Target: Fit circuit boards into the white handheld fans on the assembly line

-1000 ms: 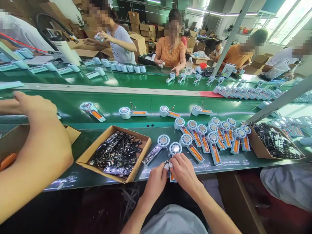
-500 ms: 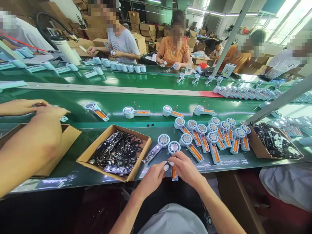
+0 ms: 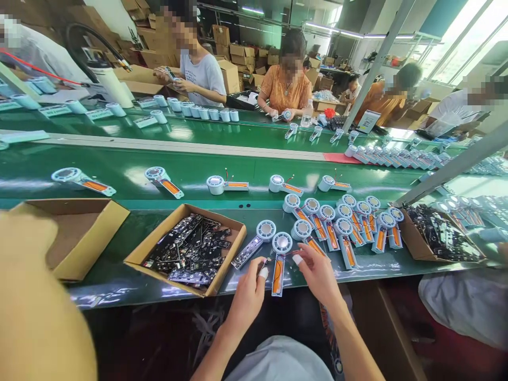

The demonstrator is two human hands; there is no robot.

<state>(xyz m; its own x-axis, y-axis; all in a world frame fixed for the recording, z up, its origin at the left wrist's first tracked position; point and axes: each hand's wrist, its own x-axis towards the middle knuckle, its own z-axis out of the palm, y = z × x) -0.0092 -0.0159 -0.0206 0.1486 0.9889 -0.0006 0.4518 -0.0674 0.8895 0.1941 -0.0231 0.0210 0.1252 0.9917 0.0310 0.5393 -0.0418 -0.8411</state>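
Note:
My left hand pinches a small dark circuit board, seen nearly edge-on and mostly hidden by the fingers. To its right, my right hand has thumb and fingers closed on a thin wire beside a light blue handheld fan. This fan lies on the bench between my hands, its round head away from me and its open handle showing an orange cell. Just left of it lies another fan with a board in its handle.
A cardboard box of black circuit boards stands at left, beside another cardboard box. A co-worker's blurred arm reaches in. Several open fans crowd the right, near a third box. More fans lie on the green conveyor.
My hands have moved apart: the left with the board slightly left, the right to the right with the wire. The co-worker's arm has drawn back from the belt, leaving a fan in view.

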